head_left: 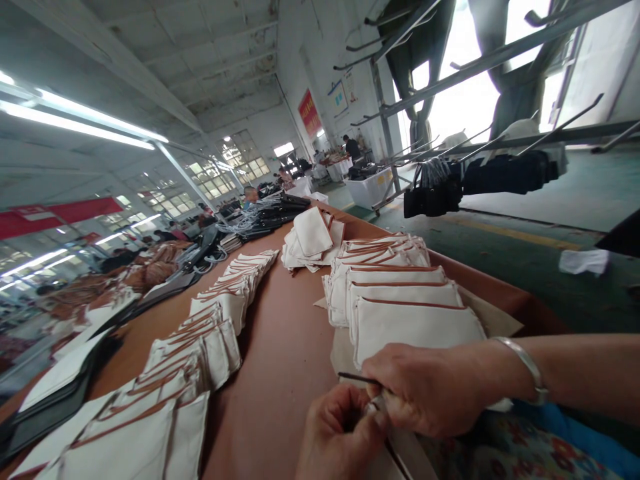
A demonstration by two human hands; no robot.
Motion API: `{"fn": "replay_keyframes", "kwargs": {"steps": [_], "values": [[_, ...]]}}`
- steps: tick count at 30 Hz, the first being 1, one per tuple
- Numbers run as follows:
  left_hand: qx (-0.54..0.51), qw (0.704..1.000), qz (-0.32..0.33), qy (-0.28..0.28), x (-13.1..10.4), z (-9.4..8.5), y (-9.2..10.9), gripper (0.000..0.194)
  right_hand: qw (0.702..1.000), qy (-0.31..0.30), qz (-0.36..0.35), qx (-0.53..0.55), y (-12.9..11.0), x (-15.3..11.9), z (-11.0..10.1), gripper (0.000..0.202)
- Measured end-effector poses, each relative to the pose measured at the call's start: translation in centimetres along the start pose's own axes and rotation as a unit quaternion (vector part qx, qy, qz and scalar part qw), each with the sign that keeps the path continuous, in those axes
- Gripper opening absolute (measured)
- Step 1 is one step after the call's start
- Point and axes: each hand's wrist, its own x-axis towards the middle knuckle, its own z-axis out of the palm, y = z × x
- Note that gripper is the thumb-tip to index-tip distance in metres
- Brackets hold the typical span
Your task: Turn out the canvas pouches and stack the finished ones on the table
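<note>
My left hand (340,430) is closed, thumb and fingertips pinching the edge of a white pouch (407,453) with a dark strip along it, low in the view. Right beside it, my right hand (430,387) is closed around a thin dark tool (354,378), whose tip points left; its exact kind is hidden by the fingers. Both hands meet at the pouch's edge, so the gripped spot is mostly covered. Just beyond my right hand stands a row of white pouches (413,327) with brown top edges, leaning on one another.
Another long row of white pouches (190,367) runs along the left of the brown table (270,373). A loose pile of white pouches (313,237) lies farther back. Dark bags (270,213) cover the far left side. A metal rack (480,140) with black bags stands at right.
</note>
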Motion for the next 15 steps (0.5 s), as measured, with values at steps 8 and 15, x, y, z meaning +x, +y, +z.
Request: {"fn": "replay_keyframes", "kwargs": {"steps": [8,15], "values": [[0.051,0.998,-0.037,0.012,0.1,-0.4,-0.8,0.019,0.990,0.028,0.087,0.110,0.9,0.0,1.2,0.007],[-0.046,0.996,-0.081,0.016,-0.5,-0.4,0.5,0.013,0.855,-0.053,0.250,0.451,1.4,-0.5,0.5,0.030]]}}
